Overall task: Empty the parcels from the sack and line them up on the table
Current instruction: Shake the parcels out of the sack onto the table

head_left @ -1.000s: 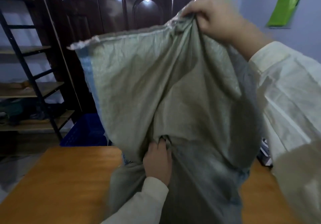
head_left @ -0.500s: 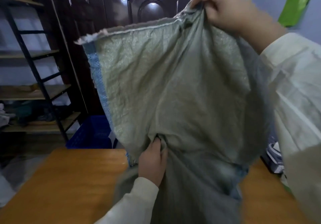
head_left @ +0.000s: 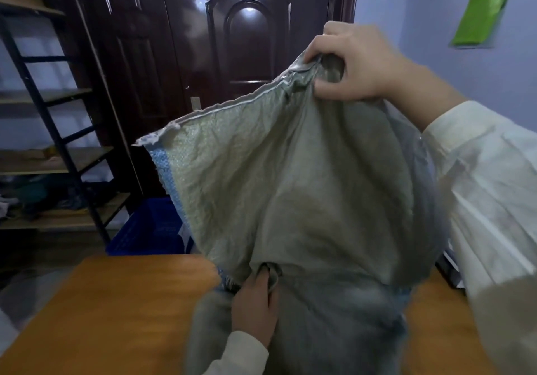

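A large grey-green woven sack (head_left: 305,188) with a blue side stripe hangs in front of me over the wooden table (head_left: 116,310). My right hand (head_left: 354,60) grips the sack's stitched edge high up. Lower down, near the table, my left hand (head_left: 255,305) pinches a fold of the sack's cloth. The sack's lower part bunches on the table. No parcel shows; the cloth hides whatever is inside.
Beyond the table's far edge a blue plastic crate (head_left: 148,229) sits on the floor before a dark door (head_left: 232,54). A black-framed shelf rack (head_left: 49,130) stands at the left. Some dark items (head_left: 449,270) lie at the table's right, behind my sleeve.
My right hand has come lower in view with the sack's edge, and the sack's top now slopes down to the left. The left hand keeps its hold at the same spot.
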{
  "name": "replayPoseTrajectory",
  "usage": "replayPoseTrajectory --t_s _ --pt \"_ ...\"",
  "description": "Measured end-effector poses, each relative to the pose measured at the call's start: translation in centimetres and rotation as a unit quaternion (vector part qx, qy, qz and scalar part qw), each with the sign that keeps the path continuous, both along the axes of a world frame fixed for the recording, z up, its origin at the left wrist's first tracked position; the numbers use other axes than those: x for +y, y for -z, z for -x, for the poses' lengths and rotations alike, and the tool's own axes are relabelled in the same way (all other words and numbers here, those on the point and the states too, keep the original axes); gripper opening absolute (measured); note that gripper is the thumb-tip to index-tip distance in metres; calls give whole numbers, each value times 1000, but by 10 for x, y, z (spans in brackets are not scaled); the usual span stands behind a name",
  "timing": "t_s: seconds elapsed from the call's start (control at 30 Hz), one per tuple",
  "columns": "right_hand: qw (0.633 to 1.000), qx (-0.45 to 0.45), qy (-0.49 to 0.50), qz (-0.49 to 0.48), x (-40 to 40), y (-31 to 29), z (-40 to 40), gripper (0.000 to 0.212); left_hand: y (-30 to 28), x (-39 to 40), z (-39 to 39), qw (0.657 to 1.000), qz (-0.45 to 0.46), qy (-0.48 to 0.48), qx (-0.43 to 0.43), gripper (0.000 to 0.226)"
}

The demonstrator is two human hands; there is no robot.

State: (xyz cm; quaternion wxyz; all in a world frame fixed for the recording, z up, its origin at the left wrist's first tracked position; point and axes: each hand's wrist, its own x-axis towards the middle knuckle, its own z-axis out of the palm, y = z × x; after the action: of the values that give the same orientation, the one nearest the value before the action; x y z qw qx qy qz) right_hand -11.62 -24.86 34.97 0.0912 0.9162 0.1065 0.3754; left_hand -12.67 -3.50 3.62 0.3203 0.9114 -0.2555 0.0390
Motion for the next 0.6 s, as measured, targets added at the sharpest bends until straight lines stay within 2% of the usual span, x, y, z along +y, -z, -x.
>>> replayPoseTrajectory --t_s 0.13,0.2,0.27,0.37,0.43,0.5,0.53,0.6 --pt "988 73 77 114 6 -2 13 89 1 5 5 999 17 -25 40 37" --pt "975 88 111 172 5 1 19 93 2 6 6 997 25 -34 62 38" --pt "963 91 132 215 -2 4 23 78 -1 9 8 995 41 -45 80 43" --pt "965 69 110 226 -13 12 23 39 -5 15 10 992 58 -48 100 47" --pt "976 50 108 182 -19 20 23 38 -5 18 13 991 67 -43 109 42" --pt "985 24 113 127 -23 30 19 37 -6 18 19 984 115 -37 131 33" --pt "989 15 116 95 -23 36 16 33 -7 18 21 977 140 -43 154 44" --pt "996 23 86 1 -22 45 13 22 -8 17 24 972 148 -56 171 81"
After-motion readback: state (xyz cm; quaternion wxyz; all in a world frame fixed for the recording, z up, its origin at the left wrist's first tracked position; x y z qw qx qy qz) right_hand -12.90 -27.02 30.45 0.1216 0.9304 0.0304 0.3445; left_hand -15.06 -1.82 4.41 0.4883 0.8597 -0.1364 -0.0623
